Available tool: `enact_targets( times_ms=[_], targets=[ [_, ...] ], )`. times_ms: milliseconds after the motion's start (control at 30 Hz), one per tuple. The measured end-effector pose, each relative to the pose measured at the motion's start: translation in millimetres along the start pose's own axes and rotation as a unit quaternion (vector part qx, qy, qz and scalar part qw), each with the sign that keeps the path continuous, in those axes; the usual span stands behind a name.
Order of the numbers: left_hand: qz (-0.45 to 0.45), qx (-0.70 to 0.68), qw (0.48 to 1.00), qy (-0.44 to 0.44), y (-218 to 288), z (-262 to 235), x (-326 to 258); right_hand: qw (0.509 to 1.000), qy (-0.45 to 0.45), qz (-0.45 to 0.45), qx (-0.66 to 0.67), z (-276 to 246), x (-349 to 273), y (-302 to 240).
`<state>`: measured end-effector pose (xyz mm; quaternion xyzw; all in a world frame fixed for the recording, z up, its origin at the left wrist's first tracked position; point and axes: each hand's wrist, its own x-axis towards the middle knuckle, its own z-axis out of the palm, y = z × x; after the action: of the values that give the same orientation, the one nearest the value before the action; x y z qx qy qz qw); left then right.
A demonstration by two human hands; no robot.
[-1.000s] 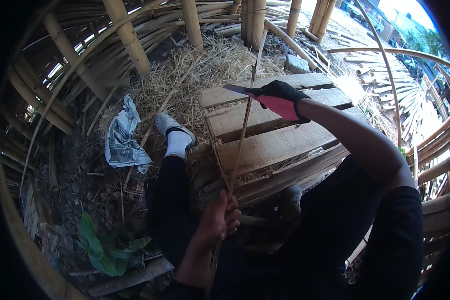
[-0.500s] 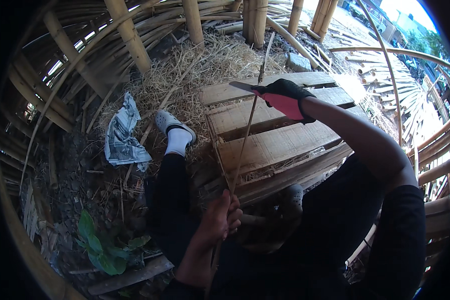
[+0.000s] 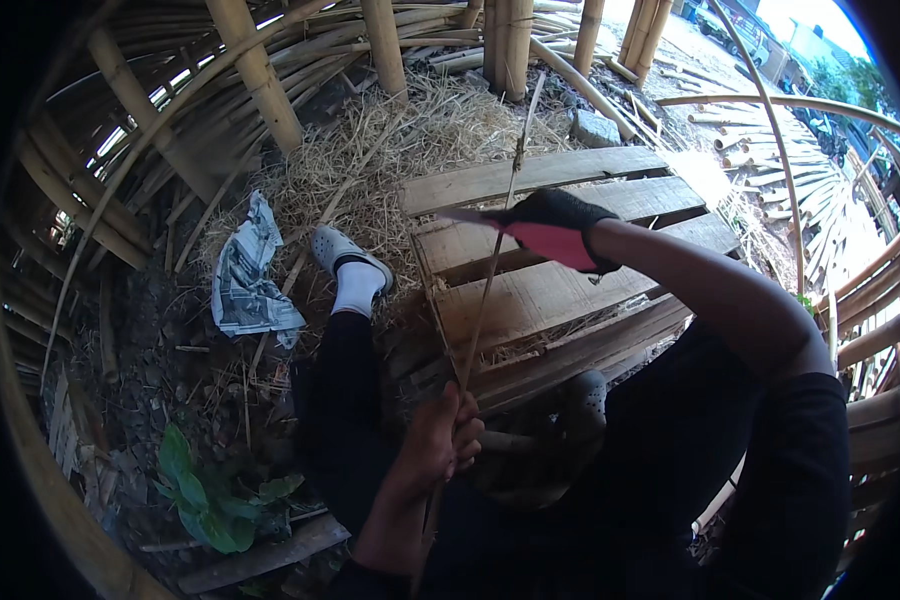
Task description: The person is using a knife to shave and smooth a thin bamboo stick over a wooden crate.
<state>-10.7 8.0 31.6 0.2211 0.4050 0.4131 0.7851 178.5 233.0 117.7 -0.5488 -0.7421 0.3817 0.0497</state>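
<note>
My left hand (image 3: 446, 440) is bare and grips the lower end of a long thin bamboo strip (image 3: 491, 270) that slants up and away over a wooden pallet (image 3: 560, 290). My right hand (image 3: 553, 228) wears a black and red glove and holds a knife (image 3: 467, 214), its blade lying against the strip about halfway up. My left leg in dark trousers stretches forward, ending in a white sock and grey clog (image 3: 348, 260) on the straw.
Thick bamboo poles (image 3: 253, 70) and bent bamboo slats ring the spot. Straw (image 3: 410, 130) covers the ground ahead. A crumpled newspaper (image 3: 245, 275) lies left of my foot. A green leafy plant (image 3: 205, 490) grows at lower left, a grey stone (image 3: 595, 128) beyond the pallet.
My gloved right hand with the knife has slid slightly down the strip toward me. The strip's top has swung a little. My left hand stays where it was.
</note>
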Motion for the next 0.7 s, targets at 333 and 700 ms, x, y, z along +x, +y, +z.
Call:
enact_targets(
  times_ms=[333,700],
  targets=[
    [-0.019,-0.036,0.999,-0.017,0.2,-1.2,-1.0,0.998,0.005,-0.004,0.069,6.4,-1.3,0.3],
    [-0.024,-0.021,0.999,-0.026,-0.1,2.2,0.0,0.996,0.020,0.076,0.051,5.0,6.3,11.8]
  ],
)
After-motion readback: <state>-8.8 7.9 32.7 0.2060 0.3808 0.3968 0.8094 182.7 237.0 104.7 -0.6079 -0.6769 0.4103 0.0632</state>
